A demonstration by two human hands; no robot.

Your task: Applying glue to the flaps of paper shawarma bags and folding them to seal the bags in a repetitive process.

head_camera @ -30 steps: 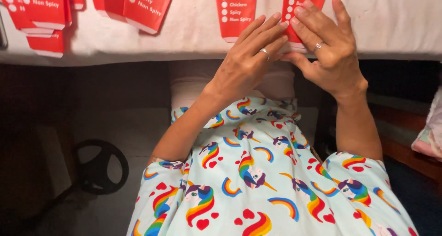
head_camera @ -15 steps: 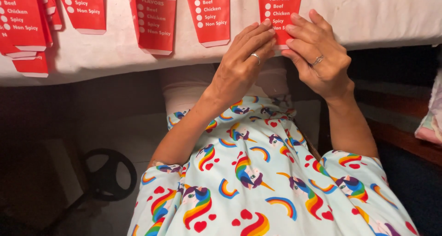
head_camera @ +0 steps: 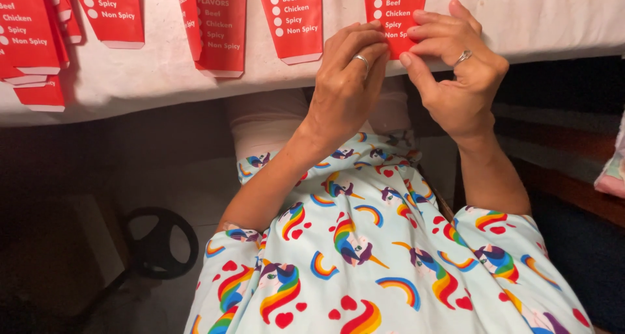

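Both hands pinch one flat red paper packet [head_camera: 392, 8]. The left hand [head_camera: 345, 86] bends its fingers on the packet's left edge. The right hand [head_camera: 456, 67] curls over its right side.

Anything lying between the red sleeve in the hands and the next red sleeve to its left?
No. In the head view, only bare white table cover lies between the held sleeve and the next sleeve.

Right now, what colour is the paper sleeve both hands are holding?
Red with white print and a white lower edge; the paper sleeve shows best in the head view.
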